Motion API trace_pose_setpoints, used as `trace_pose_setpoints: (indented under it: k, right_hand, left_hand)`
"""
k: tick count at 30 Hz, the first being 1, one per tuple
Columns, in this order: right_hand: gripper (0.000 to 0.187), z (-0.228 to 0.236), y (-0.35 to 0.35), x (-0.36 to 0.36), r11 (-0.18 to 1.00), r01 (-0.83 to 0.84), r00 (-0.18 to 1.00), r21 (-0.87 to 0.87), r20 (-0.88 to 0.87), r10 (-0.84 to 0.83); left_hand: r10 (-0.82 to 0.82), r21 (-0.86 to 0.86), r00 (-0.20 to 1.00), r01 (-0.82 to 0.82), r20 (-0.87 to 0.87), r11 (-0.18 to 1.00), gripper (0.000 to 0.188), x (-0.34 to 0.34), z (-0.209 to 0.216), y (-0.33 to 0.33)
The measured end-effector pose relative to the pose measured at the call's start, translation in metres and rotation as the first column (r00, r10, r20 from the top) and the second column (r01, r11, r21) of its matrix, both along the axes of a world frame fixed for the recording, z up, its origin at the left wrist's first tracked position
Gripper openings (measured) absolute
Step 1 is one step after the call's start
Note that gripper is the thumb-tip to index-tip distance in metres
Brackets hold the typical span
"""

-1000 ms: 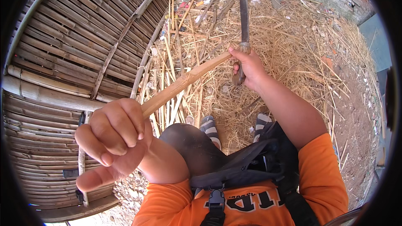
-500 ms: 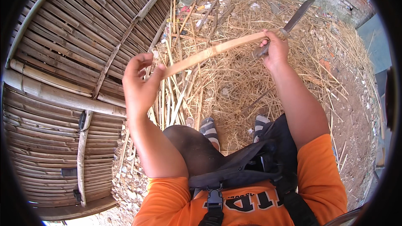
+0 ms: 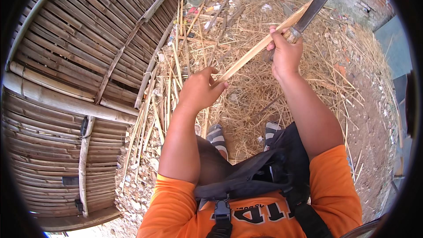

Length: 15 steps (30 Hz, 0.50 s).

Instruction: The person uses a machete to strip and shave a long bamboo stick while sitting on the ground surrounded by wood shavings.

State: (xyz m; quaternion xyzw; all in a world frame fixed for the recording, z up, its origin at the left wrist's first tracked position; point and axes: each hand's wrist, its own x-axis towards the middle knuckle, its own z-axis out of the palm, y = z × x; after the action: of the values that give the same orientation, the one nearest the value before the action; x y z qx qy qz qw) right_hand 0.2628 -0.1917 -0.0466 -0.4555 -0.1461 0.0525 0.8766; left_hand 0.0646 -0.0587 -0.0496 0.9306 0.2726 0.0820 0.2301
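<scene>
Strip (image 3: 260, 46) pinched at near end by left hand (image 3: 198, 90), held above straw (image 3: 246, 101). Right hand (image 3: 286, 55) closed on knife (image 3: 315, 4) (blade along strip). Shallow strokes away from fingers judged best.

Pale tan bamboo strip (image 3: 257, 49), dark grey blade (image 3: 318, 0), golden straw (image 3: 264, 92) beneath the hands, orange sleeves (image 3: 176, 202), striped sandals (image 3: 217, 136).

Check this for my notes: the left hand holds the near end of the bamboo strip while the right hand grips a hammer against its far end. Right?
Not quite. The head view shows the right hand gripping a long-bladed knife, not a hammer. The rest holds: the left hand holds the bamboo strip at its near end.
</scene>
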Motion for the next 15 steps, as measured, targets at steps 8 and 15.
trace_pose_setpoints:
  k: [8,15]
  right_hand:
    - [0.024,0.004,-0.005,0.013,0.998,-0.065,0.997,0.011,0.034,0.064]
    - [0.025,0.008,-0.019,0.041,0.732,0.075,0.965,-0.677,0.236,0.118]
  left_hand:
    - [-0.124,-0.299,0.992,0.115,-0.012,0.947,0.055,0.007,-0.023,0.010]
    - [0.051,-0.123,0.989,-0.034,0.138,0.992,0.041,-0.044,0.006,0.050]
